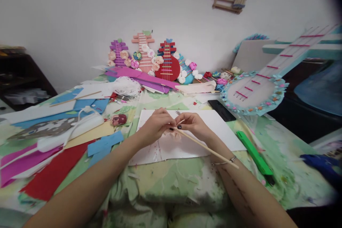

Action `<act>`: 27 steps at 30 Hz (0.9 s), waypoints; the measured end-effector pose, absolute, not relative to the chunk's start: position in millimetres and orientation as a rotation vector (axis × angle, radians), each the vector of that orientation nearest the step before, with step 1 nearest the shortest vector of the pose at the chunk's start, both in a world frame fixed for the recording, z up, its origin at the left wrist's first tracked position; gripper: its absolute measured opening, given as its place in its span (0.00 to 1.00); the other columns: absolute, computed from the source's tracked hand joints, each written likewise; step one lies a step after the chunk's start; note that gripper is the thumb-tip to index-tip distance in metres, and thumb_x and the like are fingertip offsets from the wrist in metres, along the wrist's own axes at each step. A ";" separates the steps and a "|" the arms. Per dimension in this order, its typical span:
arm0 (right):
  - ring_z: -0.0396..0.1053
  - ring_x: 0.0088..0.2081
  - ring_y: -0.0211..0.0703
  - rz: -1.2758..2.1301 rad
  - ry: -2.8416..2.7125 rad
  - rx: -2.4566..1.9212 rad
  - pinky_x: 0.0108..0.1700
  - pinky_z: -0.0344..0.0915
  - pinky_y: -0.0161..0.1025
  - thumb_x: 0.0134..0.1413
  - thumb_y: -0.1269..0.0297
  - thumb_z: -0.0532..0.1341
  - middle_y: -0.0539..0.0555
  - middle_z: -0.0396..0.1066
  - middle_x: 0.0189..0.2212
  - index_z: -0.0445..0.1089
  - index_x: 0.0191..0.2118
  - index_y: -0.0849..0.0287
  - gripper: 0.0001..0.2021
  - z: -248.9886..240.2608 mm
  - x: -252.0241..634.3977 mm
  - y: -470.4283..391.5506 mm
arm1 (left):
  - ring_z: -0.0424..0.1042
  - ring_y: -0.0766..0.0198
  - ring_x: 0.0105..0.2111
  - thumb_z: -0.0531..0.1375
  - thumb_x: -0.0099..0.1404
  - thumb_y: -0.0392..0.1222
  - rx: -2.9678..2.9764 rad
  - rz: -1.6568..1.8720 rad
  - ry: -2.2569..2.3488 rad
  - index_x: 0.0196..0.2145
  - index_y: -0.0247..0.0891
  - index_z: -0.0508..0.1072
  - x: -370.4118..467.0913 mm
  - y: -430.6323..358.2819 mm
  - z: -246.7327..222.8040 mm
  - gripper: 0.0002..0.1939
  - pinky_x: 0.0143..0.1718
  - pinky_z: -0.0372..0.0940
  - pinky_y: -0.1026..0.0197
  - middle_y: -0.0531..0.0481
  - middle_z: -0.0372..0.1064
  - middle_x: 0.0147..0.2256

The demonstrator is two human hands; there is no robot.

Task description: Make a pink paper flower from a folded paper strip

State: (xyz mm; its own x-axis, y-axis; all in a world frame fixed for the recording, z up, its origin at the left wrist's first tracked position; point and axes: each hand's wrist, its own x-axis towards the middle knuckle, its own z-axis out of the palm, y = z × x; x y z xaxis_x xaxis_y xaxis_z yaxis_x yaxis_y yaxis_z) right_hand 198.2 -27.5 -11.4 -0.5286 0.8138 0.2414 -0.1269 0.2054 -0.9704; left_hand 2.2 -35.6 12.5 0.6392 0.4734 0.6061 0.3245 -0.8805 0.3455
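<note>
A thin wooden stick [208, 146] slants down to the right across my right forearm. Its upper end lies between the pinched fingertips of my left hand [160, 124]. My right hand [192, 125] is closed too, its thumb against the stick near that same end. A small pale strip [181, 122] shows between the fingertips, though where it joins the stick is hidden. Under both hands lies a glossy white sheet [149, 151], with a pinkish patch below the fingers that I cannot make out. A pointed metal tip [177, 113] peeks out behind the hands.
A green box cutter [255, 156] and a dark phone [221, 110] flank the sheet on the right. Leaning there is a large paper-and-stick instrument model [253, 92]. Coloured paper pieces [57, 171] and white string [127, 87] cover the left; smaller instrument models [167, 62] stand along the wall.
</note>
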 end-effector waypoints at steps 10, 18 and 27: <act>0.67 0.27 0.35 1.397 -1.569 -0.701 0.35 0.61 0.35 0.44 0.67 0.64 0.49 0.70 0.24 0.69 0.28 0.62 0.05 -12.1 195.0 -28.6 | 0.60 0.62 0.36 0.52 0.64 0.34 2.799 1.168 0.611 0.32 0.36 0.71 1.2 -36.3 8.1 0.08 0.42 0.56 0.57 0.48 0.71 0.30; 0.65 0.27 0.34 1.355 -1.467 -0.772 0.34 0.60 0.33 0.43 0.70 0.62 0.49 0.69 0.24 0.68 0.26 0.62 0.02 -11.7 195.2 -28.0 | 0.61 0.62 0.37 0.50 0.65 0.33 2.901 1.188 0.616 0.32 0.37 0.71 1.0 -34.8 5.0 0.10 0.42 0.56 0.57 0.48 0.71 0.31; 0.63 0.25 0.32 1.345 -1.371 -0.835 0.31 0.58 0.32 0.42 0.67 0.62 0.47 0.66 0.21 0.65 0.24 0.62 0.05 -11.9 192.5 -28.8 | 0.61 0.61 0.38 0.50 0.64 0.32 2.934 1.240 0.635 0.31 0.37 0.71 3.5 -37.8 5.0 0.10 0.42 0.56 0.56 0.47 0.71 0.31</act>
State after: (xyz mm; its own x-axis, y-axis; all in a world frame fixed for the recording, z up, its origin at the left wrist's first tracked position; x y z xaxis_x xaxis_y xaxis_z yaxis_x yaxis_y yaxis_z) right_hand 192.5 -28.8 -11.9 -0.2610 0.9478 0.1829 -0.1648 0.1430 -0.9759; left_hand 3.5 -37.8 5.0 0.6331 0.3119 0.7085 0.3929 -0.9180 0.0530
